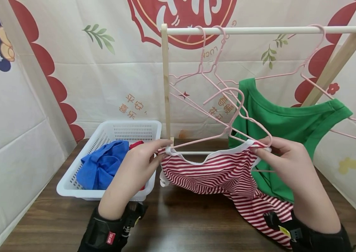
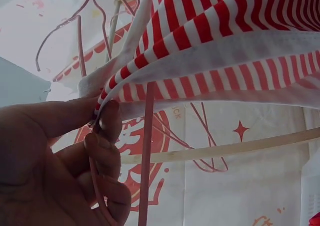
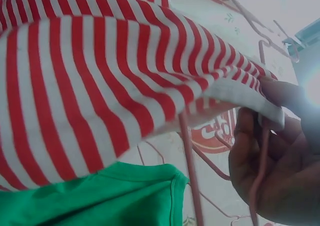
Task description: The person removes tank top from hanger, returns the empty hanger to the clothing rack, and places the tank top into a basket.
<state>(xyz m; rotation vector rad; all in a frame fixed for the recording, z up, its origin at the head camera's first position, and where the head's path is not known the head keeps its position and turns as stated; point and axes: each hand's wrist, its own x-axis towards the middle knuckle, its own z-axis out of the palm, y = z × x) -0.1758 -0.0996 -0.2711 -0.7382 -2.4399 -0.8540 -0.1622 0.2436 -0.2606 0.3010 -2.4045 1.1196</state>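
Observation:
A red-and-white striped garment with white trim (image 1: pixel 209 171) hangs between my two hands, over a pink hanger (image 1: pixel 203 139) whose hook points up. At one shoulder, my left hand (image 1: pixel 140 161) pinches cloth and hanger end together between thumb and fingers. The other shoulder is pinched by my right hand (image 1: pixel 286 157), with the hanger wire (image 3: pixel 262 161) running down past the curled fingers. Lower down, the striped cloth trails over the table toward my right forearm. Just behind the right hand hangs a green sleeveless top (image 1: pixel 291 119) on another pink hanger.
A wooden rack with a white rail (image 1: pixel 260 30) stands at the back, with several pink hangers (image 1: pixel 201 52) on it. To the left, a white plastic basket (image 1: pixel 67 182) holds a blue cloth (image 1: pixel 103 166) and something red. Everything stands on a dark wooden table (image 1: pixel 181 224).

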